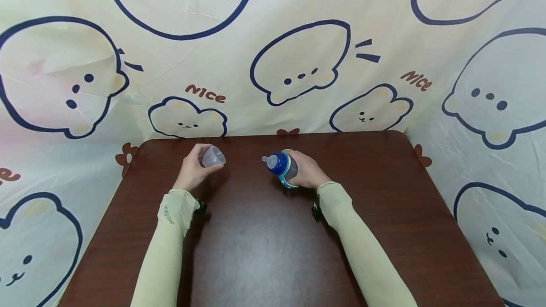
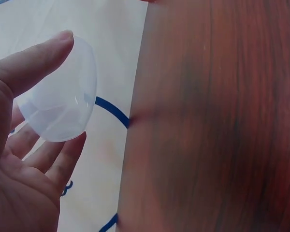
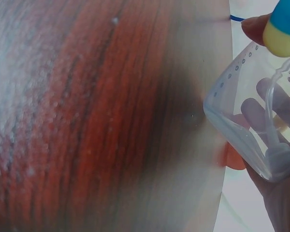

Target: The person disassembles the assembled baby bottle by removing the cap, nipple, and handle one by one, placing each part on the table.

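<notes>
Between thumb and fingers my left hand [image 1: 194, 167] holds a small translucent plastic cup [image 1: 214, 156] near the table's far left. In the left wrist view the thumb presses one side of the cup [image 2: 70, 96] and the fingers support the other; nothing shows inside it. My right hand [image 1: 309, 170] grips a baby bottle [image 1: 292, 167] with a blue collar, clear teat and blue-and-yellow handles, tilted so its teat points left towards the cup. Through the clear bottle wall [image 3: 227, 106] in the right wrist view, a straw with a weighted end and the fingers behind are visible.
A dark brown wooden table [image 1: 260, 250] lies under both hands. Behind and beside it hangs a pale cloth [image 1: 239, 60] printed with blue cartoon outlines. The table's far edge runs just beyond the hands. Pale sleeves cover both forearms, with a dark strap at each wrist.
</notes>
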The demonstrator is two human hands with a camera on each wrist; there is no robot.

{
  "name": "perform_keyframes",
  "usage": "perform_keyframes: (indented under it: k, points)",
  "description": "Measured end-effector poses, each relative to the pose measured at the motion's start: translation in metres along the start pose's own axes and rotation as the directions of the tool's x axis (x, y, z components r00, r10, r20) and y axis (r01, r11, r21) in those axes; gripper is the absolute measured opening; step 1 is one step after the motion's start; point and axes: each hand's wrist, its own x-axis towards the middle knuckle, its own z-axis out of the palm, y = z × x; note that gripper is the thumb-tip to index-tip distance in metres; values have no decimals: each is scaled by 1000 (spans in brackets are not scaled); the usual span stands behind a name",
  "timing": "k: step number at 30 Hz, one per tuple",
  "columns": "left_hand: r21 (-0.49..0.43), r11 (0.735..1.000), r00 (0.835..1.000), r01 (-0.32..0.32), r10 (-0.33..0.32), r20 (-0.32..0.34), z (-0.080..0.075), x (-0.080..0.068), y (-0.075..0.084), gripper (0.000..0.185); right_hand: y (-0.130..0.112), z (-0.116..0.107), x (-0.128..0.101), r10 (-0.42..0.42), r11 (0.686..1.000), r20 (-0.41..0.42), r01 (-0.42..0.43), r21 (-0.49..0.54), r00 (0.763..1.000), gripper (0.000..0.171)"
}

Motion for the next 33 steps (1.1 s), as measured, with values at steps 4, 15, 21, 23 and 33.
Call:
perform_keyframes:
  k: [4,15,21,23,33]
  points:
    - [-9,1000,1000,27,-27,14,-2,0,-4,75,0,0,0,-2,1000,-3,2,-8,1000,92]
    - [-10,997,996,82,-82,21,-7,1,-13,79,0,1,1,-21,1000,-13,21,-21,1000,93]
    - [24,993,993,115,-115,27,-6,3,-17,80,0,2,-1,2,1000,-6,-2,-16,1000,94]
    - [40,991,991,130,-132,32,-7,4,-19,82,-1,1,-1,5,1000,-1,-5,-17,1000,94]
    - [89,979,983,182,-183,1,-8,4,-25,81,-2,0,-1,-5,1000,-8,5,-8,1000,93]
